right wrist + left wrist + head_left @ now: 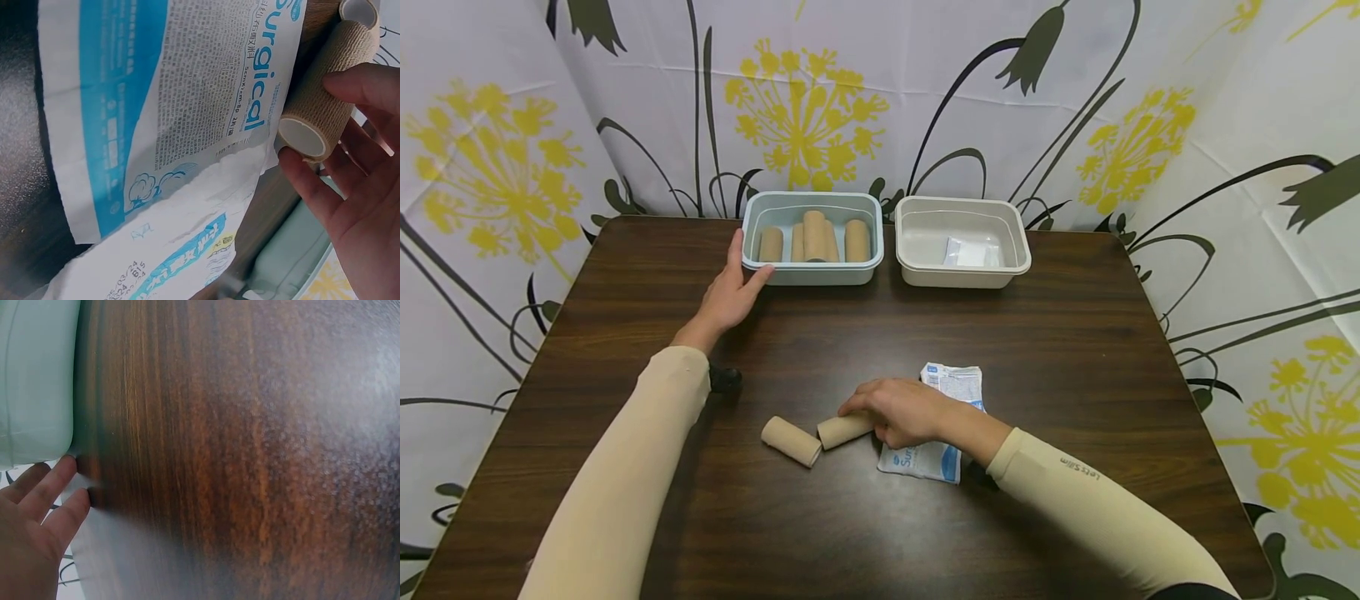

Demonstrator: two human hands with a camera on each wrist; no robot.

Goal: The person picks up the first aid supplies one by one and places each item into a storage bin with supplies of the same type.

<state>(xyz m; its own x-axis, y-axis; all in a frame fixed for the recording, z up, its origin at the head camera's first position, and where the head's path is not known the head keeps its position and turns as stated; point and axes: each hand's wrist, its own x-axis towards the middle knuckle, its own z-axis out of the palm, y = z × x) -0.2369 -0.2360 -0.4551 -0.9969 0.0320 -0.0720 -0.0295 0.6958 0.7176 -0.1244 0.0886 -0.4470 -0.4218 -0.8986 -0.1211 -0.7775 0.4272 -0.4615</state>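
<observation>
My right hand (906, 412) grips a beige bandage roll (328, 87), hollow with a crinkled surface, thumb on one side and fingers on the other. A second bandage roll (792, 441) lies on the table, end to end with it. Beneath and beside this hand are white-and-blue surgical packets (212, 81), partly covered by it in the head view. At the back left, my left hand (726, 292) touches the left end of a blue-green bin (812, 276), its fingers extended along the side and thumb at the front rim. Several bandage rolls (814, 236) stand inside that bin.
To the right of the blue-green bin stands a beige bin (958, 276) holding a small white packet (972, 252). Both bins are near the back edge of the dark wooden table (1075, 333), close to a flower-patterned curtain (850, 100).
</observation>
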